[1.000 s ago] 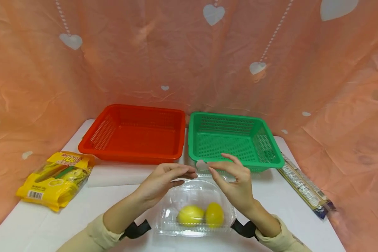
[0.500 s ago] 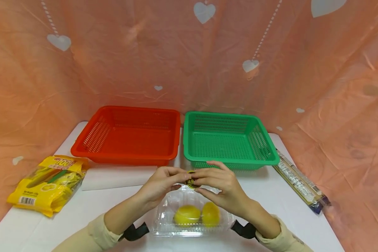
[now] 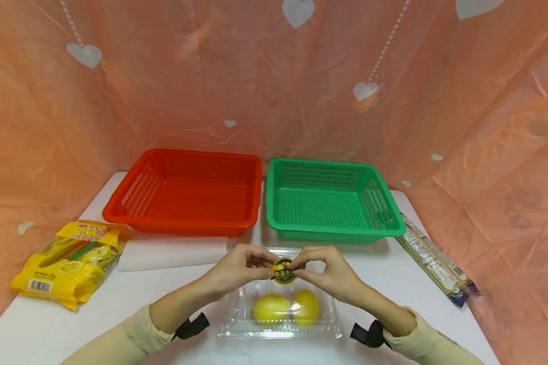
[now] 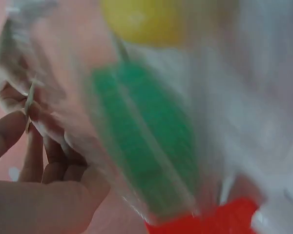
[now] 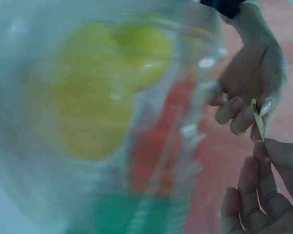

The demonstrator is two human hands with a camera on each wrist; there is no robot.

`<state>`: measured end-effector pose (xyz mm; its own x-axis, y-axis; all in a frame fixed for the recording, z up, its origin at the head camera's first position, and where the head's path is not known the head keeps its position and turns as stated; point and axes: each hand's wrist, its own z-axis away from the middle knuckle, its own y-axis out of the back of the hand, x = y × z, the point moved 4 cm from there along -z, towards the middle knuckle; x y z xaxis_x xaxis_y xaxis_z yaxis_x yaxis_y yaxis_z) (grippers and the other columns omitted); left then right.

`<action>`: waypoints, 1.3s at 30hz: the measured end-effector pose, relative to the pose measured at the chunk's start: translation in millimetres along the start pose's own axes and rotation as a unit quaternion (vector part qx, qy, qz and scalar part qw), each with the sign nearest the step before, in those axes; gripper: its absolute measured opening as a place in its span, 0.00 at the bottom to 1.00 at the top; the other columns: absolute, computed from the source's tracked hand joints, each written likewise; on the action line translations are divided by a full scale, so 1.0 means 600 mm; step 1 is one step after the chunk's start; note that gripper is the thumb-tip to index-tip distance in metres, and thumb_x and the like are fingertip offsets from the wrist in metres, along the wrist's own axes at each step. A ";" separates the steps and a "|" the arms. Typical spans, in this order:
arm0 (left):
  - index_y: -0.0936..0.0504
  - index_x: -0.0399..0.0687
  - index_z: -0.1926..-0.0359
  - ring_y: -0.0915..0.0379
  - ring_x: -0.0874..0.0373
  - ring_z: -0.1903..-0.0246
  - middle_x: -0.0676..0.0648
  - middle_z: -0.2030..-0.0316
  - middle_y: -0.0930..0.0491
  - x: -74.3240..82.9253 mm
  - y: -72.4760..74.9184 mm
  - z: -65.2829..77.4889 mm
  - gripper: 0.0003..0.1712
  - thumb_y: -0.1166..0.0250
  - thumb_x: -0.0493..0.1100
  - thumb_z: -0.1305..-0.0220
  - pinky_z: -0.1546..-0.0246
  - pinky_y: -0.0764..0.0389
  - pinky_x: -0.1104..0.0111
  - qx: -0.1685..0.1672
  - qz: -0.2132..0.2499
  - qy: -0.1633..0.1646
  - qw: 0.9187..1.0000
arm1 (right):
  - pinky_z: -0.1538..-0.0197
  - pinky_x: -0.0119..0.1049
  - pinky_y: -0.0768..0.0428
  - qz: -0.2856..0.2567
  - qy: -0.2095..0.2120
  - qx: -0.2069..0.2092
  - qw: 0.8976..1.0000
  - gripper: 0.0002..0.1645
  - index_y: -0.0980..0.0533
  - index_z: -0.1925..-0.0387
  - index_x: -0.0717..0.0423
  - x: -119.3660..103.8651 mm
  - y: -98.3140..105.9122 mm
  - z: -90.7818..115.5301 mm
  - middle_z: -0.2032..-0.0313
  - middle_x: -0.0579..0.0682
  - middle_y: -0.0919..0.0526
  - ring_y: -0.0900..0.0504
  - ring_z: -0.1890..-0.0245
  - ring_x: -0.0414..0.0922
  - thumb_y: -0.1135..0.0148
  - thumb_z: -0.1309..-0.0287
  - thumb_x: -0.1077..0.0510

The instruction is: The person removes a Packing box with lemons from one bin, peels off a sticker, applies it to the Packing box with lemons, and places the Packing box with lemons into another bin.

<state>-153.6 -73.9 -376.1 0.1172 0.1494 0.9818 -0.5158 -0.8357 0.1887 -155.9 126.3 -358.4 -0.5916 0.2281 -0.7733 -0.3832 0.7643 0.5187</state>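
A round black-and-yellow sticker (image 3: 283,271) with fruit pictures and lettering is stretched between both hands, its printed face toward the head camera. My left hand (image 3: 241,268) pinches its left edge between thumb and fingers. On the opposite edge, my right hand (image 3: 329,274) pinches it the same way. Below and behind the sticker stands a clear plastic clamshell box (image 3: 237,324), lid down, with two yellow fruits (image 3: 272,307) inside. In the right wrist view the sticker (image 5: 258,119) appears edge-on between the fingertips, apart from the box wall.
Behind the box are a red basket (image 3: 201,228) and a green basket (image 3: 338,232). A white roll (image 3: 173,252) lies before the red one. At left rests a yellow snack bag (image 3: 68,263); at right, a long flat packet (image 3: 438,261).
My left hand has come to the sticker, which the right hand held alone at first. The sticker has turned its printed face to the head camera and moved slightly down, over the box.
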 end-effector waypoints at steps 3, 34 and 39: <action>0.16 0.30 0.52 0.23 0.59 0.66 0.48 0.68 0.17 -0.008 0.000 -0.002 0.14 0.35 0.31 0.40 0.62 0.19 0.70 0.008 -0.061 -0.030 0.998 | 0.54 0.37 0.22 -0.002 -0.039 0.000 0.999 0.09 0.13 0.62 0.57 0.011 -0.004 0.004 0.68 0.42 0.15 0.20 0.66 0.40 0.31 0.44 0.69; 0.23 0.45 0.59 0.30 0.63 0.70 0.61 0.76 0.24 -0.018 -0.018 -0.012 0.15 0.36 0.28 0.46 0.62 0.29 0.68 0.064 -0.291 -0.118 0.947 | 0.62 0.32 0.18 0.064 -0.005 -0.012 0.998 0.12 0.16 0.63 0.62 0.041 -0.035 0.007 0.68 0.48 0.14 0.21 0.70 0.34 0.31 0.49 0.74; 0.23 0.44 0.57 0.31 0.63 0.70 0.62 0.76 0.25 -0.022 -0.017 -0.015 0.15 0.35 0.28 0.45 0.61 0.31 0.66 0.061 -0.291 -0.118 0.947 | 0.64 0.32 0.18 0.087 0.010 -0.012 0.996 0.12 0.16 0.63 0.61 0.041 -0.036 0.006 0.70 0.47 0.15 0.22 0.70 0.34 0.31 0.50 0.74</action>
<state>-157.3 -62.4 -390.6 0.5450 0.4939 0.6775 -0.2053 -0.7049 0.6790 -159.6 117.6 -390.2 -0.6653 0.3432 -0.6631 -0.2905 0.6992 0.6533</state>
